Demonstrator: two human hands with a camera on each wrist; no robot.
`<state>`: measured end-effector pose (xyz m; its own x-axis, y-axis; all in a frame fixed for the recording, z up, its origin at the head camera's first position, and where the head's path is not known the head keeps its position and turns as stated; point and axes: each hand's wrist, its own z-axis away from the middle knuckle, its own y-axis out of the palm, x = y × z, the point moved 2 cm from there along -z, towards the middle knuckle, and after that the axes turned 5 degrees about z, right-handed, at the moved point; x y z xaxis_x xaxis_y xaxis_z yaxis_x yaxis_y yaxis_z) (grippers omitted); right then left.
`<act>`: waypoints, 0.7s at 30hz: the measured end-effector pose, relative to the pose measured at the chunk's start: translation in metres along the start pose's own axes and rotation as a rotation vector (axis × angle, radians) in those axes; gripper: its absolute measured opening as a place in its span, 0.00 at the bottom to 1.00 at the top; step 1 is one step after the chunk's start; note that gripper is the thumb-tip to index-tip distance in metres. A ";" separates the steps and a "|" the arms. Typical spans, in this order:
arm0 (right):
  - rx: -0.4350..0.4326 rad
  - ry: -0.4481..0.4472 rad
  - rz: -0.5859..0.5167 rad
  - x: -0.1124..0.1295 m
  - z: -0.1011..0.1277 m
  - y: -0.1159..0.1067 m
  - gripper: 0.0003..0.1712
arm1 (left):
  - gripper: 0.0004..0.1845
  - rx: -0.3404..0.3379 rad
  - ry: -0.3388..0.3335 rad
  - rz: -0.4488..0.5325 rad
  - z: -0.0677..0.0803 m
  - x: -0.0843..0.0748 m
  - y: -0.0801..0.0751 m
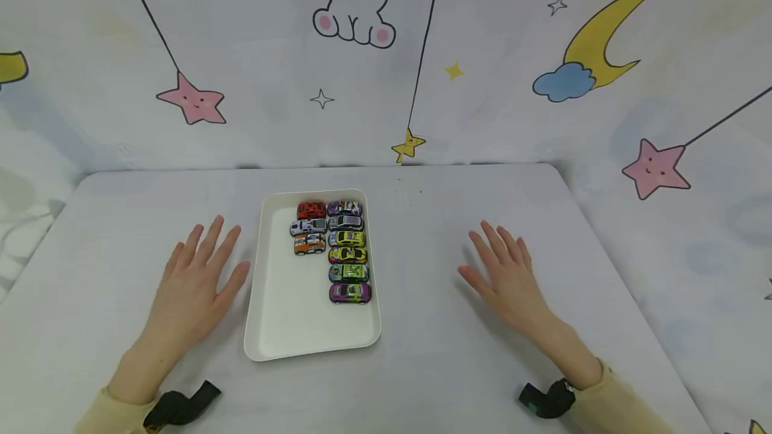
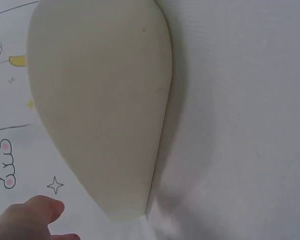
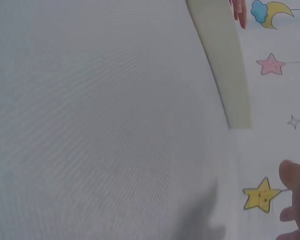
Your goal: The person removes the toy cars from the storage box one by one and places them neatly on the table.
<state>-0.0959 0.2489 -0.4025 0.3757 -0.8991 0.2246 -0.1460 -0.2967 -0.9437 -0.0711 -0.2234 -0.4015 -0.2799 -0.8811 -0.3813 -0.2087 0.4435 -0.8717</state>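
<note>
A white tray (image 1: 289, 313) lies on the table between the two hands and holds several small toy cars in two columns. The right column runs along the tray's right wall down to a purple and green car (image 1: 350, 293). In the shorter left column are a red car (image 1: 311, 210), a silver-white car (image 1: 308, 227) and an orange and white car (image 1: 309, 244). The left hand (image 1: 193, 286) is just left of the tray, fingers spread, holding nothing. Well to the tray's right, the right hand (image 1: 509, 280) also has its fingers extended and holds nothing. The left wrist view shows the tray's outer wall (image 2: 100, 100).
The white table (image 1: 422, 374) has its back edge against a wall covering (image 1: 259, 59) printed with stars, a moon and a bear. Black wrist straps (image 1: 183, 407) sit at both yellow sleeves (image 1: 615, 400).
</note>
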 end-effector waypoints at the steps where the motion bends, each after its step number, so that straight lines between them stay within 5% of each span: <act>1: -0.003 -0.005 -0.006 0.002 -0.001 0.001 0.39 | 0.32 0.001 -0.001 0.018 -0.001 0.000 0.001; 15: -0.041 -0.108 -0.060 0.045 -0.024 0.011 0.37 | 0.35 0.082 -0.147 0.306 -0.011 -0.001 0.026; 21: 0.030 -0.112 -0.085 0.061 -0.028 0.014 0.37 | 0.36 0.108 -0.179 0.418 -0.013 0.002 0.035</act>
<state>-0.1006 0.1804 -0.3952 0.4860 -0.8288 0.2774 -0.0826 -0.3595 -0.9295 -0.0908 -0.2075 -0.4288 -0.1511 -0.6488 -0.7458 -0.0112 0.7555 -0.6550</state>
